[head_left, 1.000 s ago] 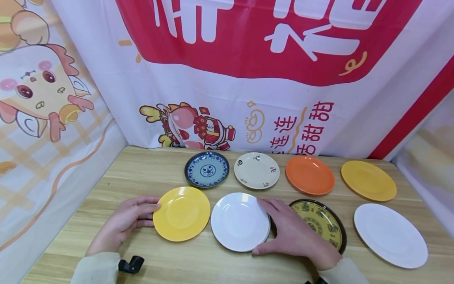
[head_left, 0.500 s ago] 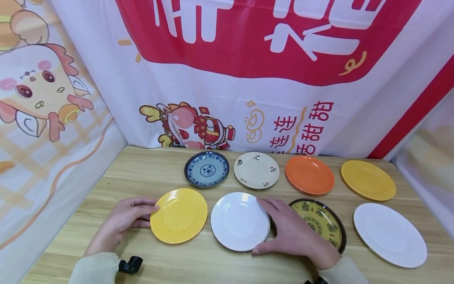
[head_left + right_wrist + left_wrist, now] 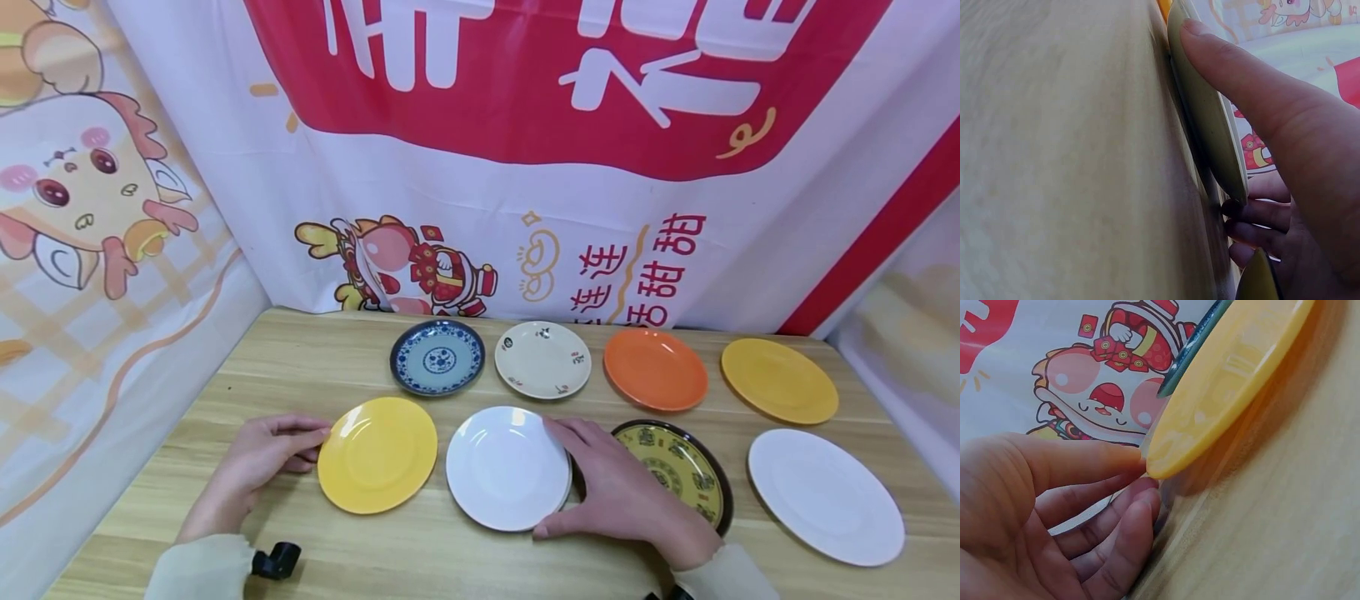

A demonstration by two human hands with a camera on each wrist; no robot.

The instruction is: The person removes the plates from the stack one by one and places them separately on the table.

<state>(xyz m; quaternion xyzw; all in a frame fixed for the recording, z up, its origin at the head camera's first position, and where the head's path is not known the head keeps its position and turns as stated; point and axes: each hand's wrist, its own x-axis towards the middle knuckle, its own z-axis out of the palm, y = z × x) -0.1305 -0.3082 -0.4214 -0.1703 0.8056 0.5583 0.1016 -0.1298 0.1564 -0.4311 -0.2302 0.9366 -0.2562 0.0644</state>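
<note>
A round yellow plate point(image 3: 377, 455) lies left of centre on the wooden table. My left hand point(image 3: 258, 467) is at its left rim. In the left wrist view, a fingertip meets the edge of the yellow plate point(image 3: 1210, 406), and the other fingers bend loosely below it. Right beside it is a white plate point(image 3: 506, 467). My right hand point(image 3: 611, 487) holds that one by its right side, thumb at the near rim and fingers at the far right rim. The right wrist view shows the thumb point(image 3: 1235, 65) along the edge of the white plate's pale underside point(image 3: 1200, 106).
Along the back stand a blue patterned plate point(image 3: 438, 358), a cream plate point(image 3: 543, 361), an orange plate point(image 3: 656, 371) and another yellow plate point(image 3: 780, 381). A dark-rimmed patterned plate point(image 3: 701, 479) is partly under my right forearm. An oval-looking white plate point(image 3: 825, 497) lies far right.
The yellow plate has shifted slightly left and towards me. My left hand has drawn back a little, its fingers now at the very rim. The right hand and white plate have stayed put.
</note>
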